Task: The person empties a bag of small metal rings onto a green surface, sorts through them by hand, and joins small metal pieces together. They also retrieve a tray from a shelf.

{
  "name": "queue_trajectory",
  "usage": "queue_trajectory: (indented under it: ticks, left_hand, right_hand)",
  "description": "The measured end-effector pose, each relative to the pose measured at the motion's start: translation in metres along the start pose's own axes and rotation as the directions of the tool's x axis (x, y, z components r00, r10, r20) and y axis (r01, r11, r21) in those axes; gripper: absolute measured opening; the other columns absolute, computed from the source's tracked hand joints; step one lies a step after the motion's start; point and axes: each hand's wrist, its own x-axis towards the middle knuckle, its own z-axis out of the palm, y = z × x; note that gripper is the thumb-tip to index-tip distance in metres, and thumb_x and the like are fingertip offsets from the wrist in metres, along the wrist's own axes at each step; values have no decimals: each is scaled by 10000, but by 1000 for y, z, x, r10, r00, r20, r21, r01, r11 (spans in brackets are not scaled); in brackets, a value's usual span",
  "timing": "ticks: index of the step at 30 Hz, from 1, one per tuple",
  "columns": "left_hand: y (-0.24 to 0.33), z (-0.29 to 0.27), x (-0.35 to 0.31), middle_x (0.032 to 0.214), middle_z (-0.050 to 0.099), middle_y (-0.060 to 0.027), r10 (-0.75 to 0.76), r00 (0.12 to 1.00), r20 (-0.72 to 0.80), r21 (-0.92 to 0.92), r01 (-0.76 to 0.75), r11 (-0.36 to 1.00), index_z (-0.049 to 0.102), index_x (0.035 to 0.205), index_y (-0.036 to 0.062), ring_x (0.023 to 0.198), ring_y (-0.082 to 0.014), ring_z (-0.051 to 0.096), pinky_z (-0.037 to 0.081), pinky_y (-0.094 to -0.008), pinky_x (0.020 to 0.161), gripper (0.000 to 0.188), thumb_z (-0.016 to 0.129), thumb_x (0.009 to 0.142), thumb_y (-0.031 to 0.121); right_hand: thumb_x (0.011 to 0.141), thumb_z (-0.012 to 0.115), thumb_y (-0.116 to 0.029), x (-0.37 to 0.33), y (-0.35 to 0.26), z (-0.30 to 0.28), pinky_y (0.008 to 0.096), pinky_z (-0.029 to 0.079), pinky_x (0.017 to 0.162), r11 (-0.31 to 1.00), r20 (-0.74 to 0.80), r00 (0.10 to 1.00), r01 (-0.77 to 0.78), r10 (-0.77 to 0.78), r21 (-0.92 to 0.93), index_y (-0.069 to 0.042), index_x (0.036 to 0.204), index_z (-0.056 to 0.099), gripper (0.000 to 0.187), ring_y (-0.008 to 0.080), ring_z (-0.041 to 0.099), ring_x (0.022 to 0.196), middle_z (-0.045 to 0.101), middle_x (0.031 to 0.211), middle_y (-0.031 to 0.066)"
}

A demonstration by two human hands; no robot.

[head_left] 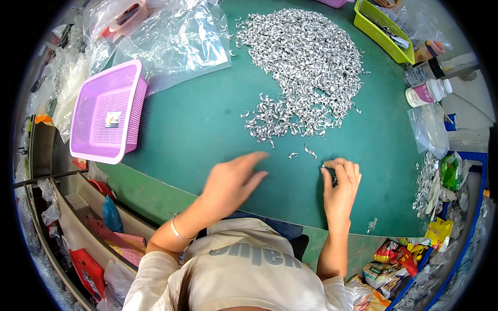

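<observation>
A large heap of small curved silver metal pieces [311, 62] covers the far middle of the green table. Two loose metal pieces [310, 151] lie on its near side, between my hands. My left hand [231, 181] is over the table just short of the heap, a little blurred, thumb and fingers apart with nothing seen between them. Farther right, my right hand [342, 181] has its thumb and fingertips pinched together. A tiny bit of silver shows at the tips, apparently one of the metal pieces, mostly hidden by the fingers.
A purple plastic basket [98, 140] with a small card in it stands at the left edge. Clear plastic sheeting [181, 41] lies behind it. On the right are a green tray [381, 28], a white bottle [425, 94] and more silver pieces [425, 179].
</observation>
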Motion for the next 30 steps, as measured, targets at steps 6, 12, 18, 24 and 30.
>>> queue_trajectory:
  ticks: [6,12,18,24,30]
  left_hand:
    - [2,45,18,653,554,-129,126,984,125,106,-140,984,541,1000,50,539,-307,529,409,-379,478,203,552,798,63]
    - [-6,46,17,695,552,-147,105,991,87,34,-108,994,540,967,16,576,-300,542,427,-363,508,176,533,791,10]
    - [7,59,26,713,546,-127,120,991,63,112,-127,986,554,947,17,571,-247,537,419,-331,511,181,582,768,18]
    - [9,57,28,688,527,-114,90,994,62,55,-94,994,568,966,30,511,-208,475,381,-314,479,183,589,785,47]
    - [28,56,19,715,538,-8,-162,858,487,-647,479,593,586,970,-5,598,-64,462,376,-229,528,157,575,821,45]
  right_hand:
    - [683,670,-58,-2,2,-12,343,354,749,998,-40,997,-67,67,6,-43,931,606,257,245,479,848,548,928,77]
    - [693,641,-18,-34,28,-13,363,358,821,980,-157,968,-183,193,76,-27,917,614,225,259,476,890,543,963,93]
    - [662,690,-54,-30,28,-11,376,368,809,979,-73,977,-199,201,33,-25,1016,574,374,287,453,898,518,1007,123]
    - [665,659,26,-31,34,-12,332,427,661,942,-116,978,-130,174,309,-1,824,595,173,251,513,717,569,824,97]
    - [741,614,58,-48,31,-15,228,419,647,83,234,865,-300,443,950,35,907,560,176,118,524,751,594,937,115]
